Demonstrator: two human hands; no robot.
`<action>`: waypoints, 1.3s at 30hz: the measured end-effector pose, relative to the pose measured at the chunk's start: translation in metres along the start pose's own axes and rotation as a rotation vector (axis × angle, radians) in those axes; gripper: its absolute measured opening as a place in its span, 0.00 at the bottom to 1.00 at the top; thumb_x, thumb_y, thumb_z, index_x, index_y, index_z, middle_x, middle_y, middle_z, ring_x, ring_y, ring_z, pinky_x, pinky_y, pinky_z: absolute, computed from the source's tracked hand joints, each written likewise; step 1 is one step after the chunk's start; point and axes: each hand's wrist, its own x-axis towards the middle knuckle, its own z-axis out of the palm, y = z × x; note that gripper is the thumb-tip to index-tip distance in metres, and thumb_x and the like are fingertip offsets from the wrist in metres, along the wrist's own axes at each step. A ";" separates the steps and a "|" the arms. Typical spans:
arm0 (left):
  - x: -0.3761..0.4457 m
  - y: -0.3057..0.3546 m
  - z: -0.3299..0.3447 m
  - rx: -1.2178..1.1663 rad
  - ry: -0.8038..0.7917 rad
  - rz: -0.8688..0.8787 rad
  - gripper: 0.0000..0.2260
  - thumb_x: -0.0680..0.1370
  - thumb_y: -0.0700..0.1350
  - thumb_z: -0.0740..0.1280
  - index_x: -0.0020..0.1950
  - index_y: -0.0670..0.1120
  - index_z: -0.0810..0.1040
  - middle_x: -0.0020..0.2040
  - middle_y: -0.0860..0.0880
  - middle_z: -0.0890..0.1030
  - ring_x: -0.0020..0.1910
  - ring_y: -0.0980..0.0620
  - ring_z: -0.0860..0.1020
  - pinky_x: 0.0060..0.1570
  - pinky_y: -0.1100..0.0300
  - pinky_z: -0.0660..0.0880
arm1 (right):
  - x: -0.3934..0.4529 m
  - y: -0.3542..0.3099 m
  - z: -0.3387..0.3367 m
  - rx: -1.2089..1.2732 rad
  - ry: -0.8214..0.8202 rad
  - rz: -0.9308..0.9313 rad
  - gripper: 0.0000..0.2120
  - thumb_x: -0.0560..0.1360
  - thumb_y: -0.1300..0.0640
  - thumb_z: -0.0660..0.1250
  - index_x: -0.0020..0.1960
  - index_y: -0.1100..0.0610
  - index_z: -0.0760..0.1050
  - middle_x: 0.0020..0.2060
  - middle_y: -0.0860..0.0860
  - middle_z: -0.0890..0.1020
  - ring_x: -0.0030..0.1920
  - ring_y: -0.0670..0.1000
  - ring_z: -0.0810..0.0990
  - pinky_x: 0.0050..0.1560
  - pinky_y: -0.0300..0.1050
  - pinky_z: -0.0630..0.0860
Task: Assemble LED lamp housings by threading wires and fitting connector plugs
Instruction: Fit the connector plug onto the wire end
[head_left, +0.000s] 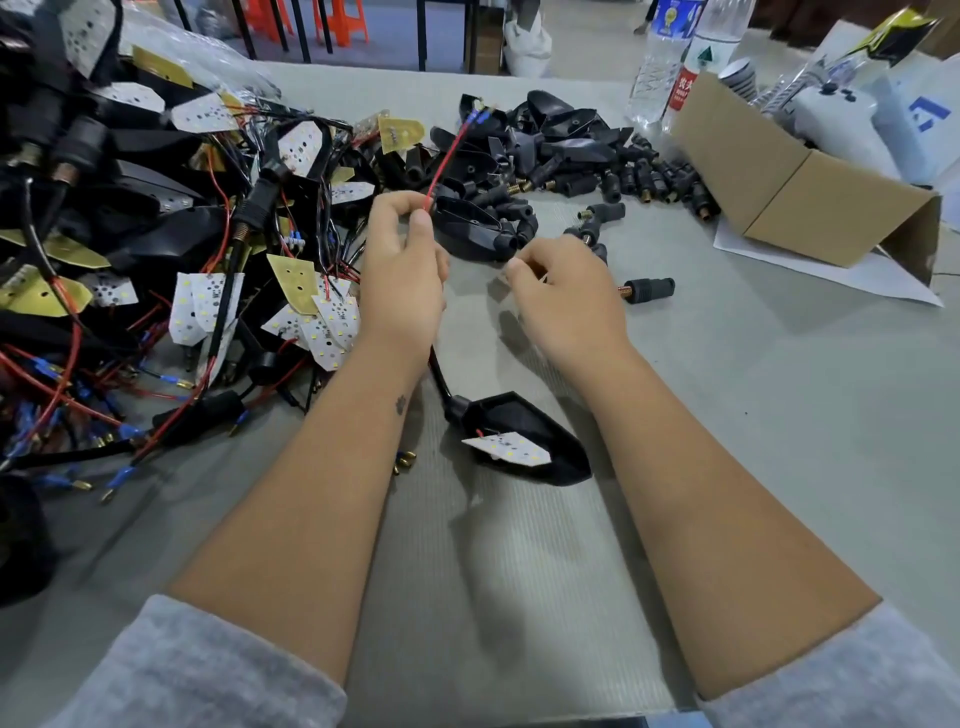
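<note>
My left hand (402, 270) pinches a red wire (448, 150) that rises up and to the right, ending in blue-sleeved terminals (480, 117). My right hand (563, 296) has its fingers curled around something small and pale that I cannot make out. Just beyond both hands lies an empty black lamp housing (467, 228). Between my forearms rests an assembled black housing (524, 441) with a white LED board (506, 448) and a black stem.
A large tangle of wired LED boards and housings (156, 260) covers the left of the grey table (753, 415). Loose black connector plugs (639, 176) and housings lie at the back. One plug (649, 287) lies alone. A cardboard box (789, 176) and water bottles (675, 62) stand right.
</note>
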 end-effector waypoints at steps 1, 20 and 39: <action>0.000 -0.001 0.001 0.013 -0.007 0.002 0.09 0.84 0.42 0.53 0.49 0.52 0.69 0.31 0.49 0.70 0.22 0.58 0.63 0.23 0.66 0.61 | 0.001 0.001 0.000 -0.045 0.024 0.007 0.11 0.79 0.52 0.60 0.46 0.55 0.79 0.46 0.49 0.75 0.49 0.51 0.74 0.44 0.46 0.68; -0.001 -0.008 0.005 0.253 -0.039 0.089 0.09 0.81 0.46 0.63 0.41 0.52 0.69 0.34 0.47 0.72 0.33 0.53 0.69 0.37 0.57 0.68 | 0.000 0.007 -0.003 -0.456 0.008 0.203 0.17 0.75 0.51 0.59 0.62 0.48 0.75 0.59 0.55 0.76 0.62 0.59 0.68 0.64 0.58 0.58; 0.000 -0.005 0.005 0.185 0.016 0.042 0.09 0.76 0.39 0.66 0.41 0.53 0.76 0.32 0.53 0.73 0.31 0.55 0.69 0.34 0.61 0.67 | 0.003 -0.002 -0.004 0.975 0.065 0.271 0.04 0.77 0.59 0.70 0.47 0.55 0.75 0.28 0.43 0.76 0.32 0.44 0.74 0.46 0.42 0.75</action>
